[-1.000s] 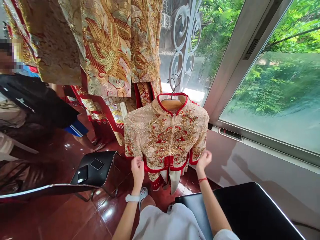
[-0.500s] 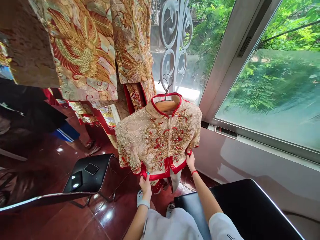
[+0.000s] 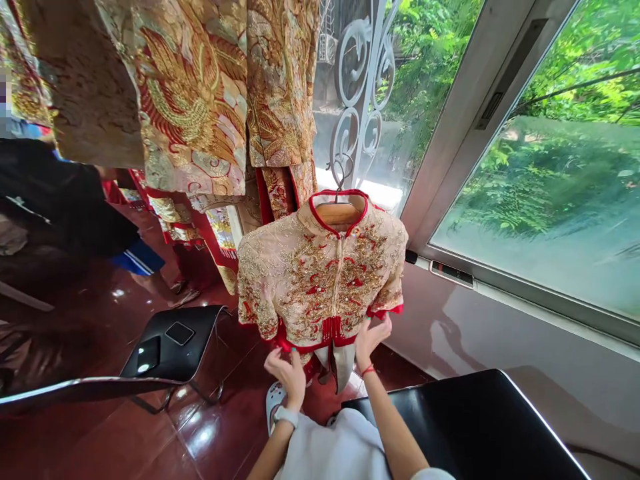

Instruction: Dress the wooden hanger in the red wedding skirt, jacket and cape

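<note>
Holds left hand (image 3: pixel 290 375) and right hand (image 3: pixel 370 340) loosely spread at near edge of gold-beaded, red-trimmed cream cloth jacket (image 3: pixel 323 277).

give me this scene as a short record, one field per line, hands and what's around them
garment: beige jacket with gold beading and red trim, on a hanger
left hand: at the jacket's lower edge, contact unclear
right hand: near a sleeve end, contact unclear
wrists: white band on the left, red bracelet on the right
behind: hanging embroidered garments, window
seat: black chair bearing two dark flat items
other person: at the picture's left, dark top
</note>
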A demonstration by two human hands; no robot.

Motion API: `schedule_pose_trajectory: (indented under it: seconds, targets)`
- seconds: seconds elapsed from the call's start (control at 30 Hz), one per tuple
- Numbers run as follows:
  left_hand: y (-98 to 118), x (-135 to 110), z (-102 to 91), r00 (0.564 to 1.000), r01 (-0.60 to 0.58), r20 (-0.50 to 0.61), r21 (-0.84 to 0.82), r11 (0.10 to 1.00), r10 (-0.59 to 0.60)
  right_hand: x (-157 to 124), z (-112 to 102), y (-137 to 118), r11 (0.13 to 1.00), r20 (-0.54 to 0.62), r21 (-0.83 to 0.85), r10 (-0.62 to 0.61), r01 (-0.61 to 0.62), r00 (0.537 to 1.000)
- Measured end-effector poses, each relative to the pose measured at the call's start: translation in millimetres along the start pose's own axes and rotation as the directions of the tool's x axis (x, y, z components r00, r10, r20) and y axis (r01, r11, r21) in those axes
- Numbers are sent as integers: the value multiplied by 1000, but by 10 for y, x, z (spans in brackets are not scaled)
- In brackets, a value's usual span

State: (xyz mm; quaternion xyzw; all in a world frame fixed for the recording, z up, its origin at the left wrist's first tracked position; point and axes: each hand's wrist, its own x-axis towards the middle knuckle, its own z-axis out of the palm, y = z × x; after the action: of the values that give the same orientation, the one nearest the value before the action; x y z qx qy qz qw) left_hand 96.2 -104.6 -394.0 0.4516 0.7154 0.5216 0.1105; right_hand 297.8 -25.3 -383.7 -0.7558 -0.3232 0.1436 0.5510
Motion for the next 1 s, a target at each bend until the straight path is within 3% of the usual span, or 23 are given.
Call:
schedule_pose_trajectory:
  seconds: [0.03, 0.1, 0.17, 0.2, 0.27, 0.37, 0.47, 0.53, 0.6, 0.63, 0.7, 0.77, 0.9, 1.0]
  targets:
    - [83, 2, 11, 992, -115, 59, 32, 993, 113, -102, -6, -62, 991, 55, -25, -130, 131, 990]
    - [274, 88, 59, 907, -375, 243, 92, 923, 344, -235, 12, -213, 915, 270, -73, -366, 398, 891]
    - [457, 254, 124, 807, -528, 397, 155, 835, 437, -275, 58, -384, 837, 465, -100, -438, 538, 769]
    - [530, 344, 154, 790, -553, 436, 201, 809, 432, -276, 83, -467, 820, 522, -117, -429, 561, 737]
    - [626, 483, 189, 783, -565, 480, 283, 775, 396, -287, 120, -615, 812, 565, -157, -393, 562, 725]
    - [699, 547, 161, 767, -582, 513, 303, 755, 386, -344, 82, -808, 816, 537, -153, -405, 557, 740]
    - [837, 637, 27, 790, -574, 422, 255, 778, 445, -218, -95, -1090, 811, 354, -91, -516, 578, 780]
    - [1007, 861, -114, 830, -544, 277, 213, 811, 484, 110, -250, -1376, 786, 185, -51, -598, 616, 780]
    - [1216, 1215, -275, 867, -499, 107, 176, 849, 487, 591, -384, -1707, 747, 84, -26, -660, 664, 746]
    - [1322, 1412, -351, 877, -479, 41, 162, 863, 479, 842, -431, -1865, 719, 74, -12, -692, 695, 718]
    - [1516, 1762, -471, 877, -475, 10, 155, 866, 480, 1252, -474, -2120, 653, 147, -10, -748, 757, 647]
    - [1669, 1976, -534, 874, -482, 18, 174, 859, 486, 1453, -463, -2266, 615, 207, -22, -768, 788, 606]
    - [1859, 2026, -599, 873, -479, 11, 216, 851, 488, 1454, -459, -2316, 632, 169, -36, -760, 774, 628]
    - [1937, 2078, -765, 856, -508, -8, 169, 844, 517, 1609, -603, -2312, 681, 218, 103, -727, 725, 651]
